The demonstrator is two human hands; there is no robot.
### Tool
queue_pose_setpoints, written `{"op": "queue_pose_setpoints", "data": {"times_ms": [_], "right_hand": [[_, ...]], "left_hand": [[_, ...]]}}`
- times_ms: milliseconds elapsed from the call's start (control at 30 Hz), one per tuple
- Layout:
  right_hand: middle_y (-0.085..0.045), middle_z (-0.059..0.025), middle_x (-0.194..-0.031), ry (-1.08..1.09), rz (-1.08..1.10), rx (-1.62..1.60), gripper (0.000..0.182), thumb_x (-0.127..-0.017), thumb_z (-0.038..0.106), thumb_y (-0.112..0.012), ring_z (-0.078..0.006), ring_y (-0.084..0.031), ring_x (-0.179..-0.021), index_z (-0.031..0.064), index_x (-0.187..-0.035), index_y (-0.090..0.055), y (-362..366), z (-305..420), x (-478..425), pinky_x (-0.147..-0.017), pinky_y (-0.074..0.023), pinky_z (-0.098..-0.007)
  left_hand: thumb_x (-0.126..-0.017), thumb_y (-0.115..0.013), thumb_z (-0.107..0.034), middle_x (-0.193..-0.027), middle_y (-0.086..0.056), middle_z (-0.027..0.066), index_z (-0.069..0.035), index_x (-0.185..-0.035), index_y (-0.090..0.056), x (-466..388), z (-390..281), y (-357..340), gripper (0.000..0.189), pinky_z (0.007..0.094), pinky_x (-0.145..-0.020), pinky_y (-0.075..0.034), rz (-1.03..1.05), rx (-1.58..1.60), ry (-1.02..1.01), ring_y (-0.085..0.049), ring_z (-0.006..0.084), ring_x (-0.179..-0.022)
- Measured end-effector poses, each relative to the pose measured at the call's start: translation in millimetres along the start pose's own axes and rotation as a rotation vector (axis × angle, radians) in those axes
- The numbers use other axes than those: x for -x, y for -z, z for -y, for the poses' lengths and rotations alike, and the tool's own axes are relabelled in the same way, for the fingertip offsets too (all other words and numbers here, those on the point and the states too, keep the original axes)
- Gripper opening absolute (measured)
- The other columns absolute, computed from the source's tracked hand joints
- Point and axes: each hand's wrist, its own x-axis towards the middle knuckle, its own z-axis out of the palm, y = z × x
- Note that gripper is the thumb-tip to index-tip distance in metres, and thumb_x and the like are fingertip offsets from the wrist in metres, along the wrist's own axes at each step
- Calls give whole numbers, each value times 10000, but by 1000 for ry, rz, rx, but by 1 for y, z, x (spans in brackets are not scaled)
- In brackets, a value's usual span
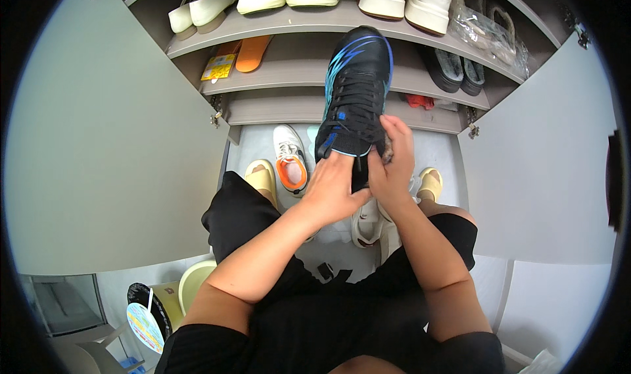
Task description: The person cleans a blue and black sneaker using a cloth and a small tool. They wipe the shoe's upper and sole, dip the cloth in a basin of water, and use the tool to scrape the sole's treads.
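Note:
A black sneaker [356,88] with blue and turquoise streaks is held up before the shelves, toe pointing away from me. My left hand [331,186] grips it at the heel end, its fingers reaching into the opening behind the laces. At the collar's right side, my right hand [393,164] holds the shoe with thumb and fingers; a small brownish thing [388,149] shows beside those fingers, too hidden to name. On the floor beyond my left knee lies a white sneaker [291,159] with orange lining. Pale shoes [366,226] stand on the floor below my hands, partly covered.
Cabinet doors stand open at left [113,152] and right [537,167]. The upper shelf [296,25] bears several shoes; lower down are an orange insole [252,53] and dark slippers [446,71]. My feet wear yellow slides [261,177]. A pale green bin [192,280] stands at lower left.

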Motion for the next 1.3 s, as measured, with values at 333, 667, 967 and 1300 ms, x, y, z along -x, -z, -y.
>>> {"op": "queue_pose_setpoints", "data": {"times_ms": [333, 667, 967, 1300], "right_hand": [[-441, -185, -1116, 73, 2, -92, 516, -690, -7, -631, -305, -447, -1038, -18, -1166, -432, -26, 21, 20, -899, -365, -366], [-464, -95, -1049, -462, -172, -862, 400, -742, 183, -476, -170, -500, -816, 42, -1110, -404, 32, 13, -36, -667, -443, -272], [-488, -115, -969, -81, -304, -81, 268, -741, -5, -482, -235, -495, -879, 48, -1003, -467, 39, -9, -53, -831, -383, -327], [-556, -67, -864, 156, 90, -77, 245, -640, -43, -553, -264, -490, -827, 83, -851, -543, 10, 23, -20, -734, -371, -351]], "left_hand": [[-833, -560, -300, -1130, -562, 125, -14, -1174, -485, -20, 14, 25, 452, 386, -947, -392, -103, 2242, 322, -530, 257, -1052], [-828, -522, 23, -1015, -609, 108, 54, -1042, -563, -7, 32, 16, 219, 302, -832, -463, -232, 1677, 250, -588, 176, -915], [-765, -665, -33, -967, -601, 23, -20, -1047, -583, 6, 0, -3, 295, 260, -812, -423, -55, 1440, 378, -542, 117, -882], [-796, -619, -44, -935, -589, 27, -11, -994, -563, 7, 5, -4, 209, 267, -748, -441, 2, 897, 220, -532, 113, -859]]}}
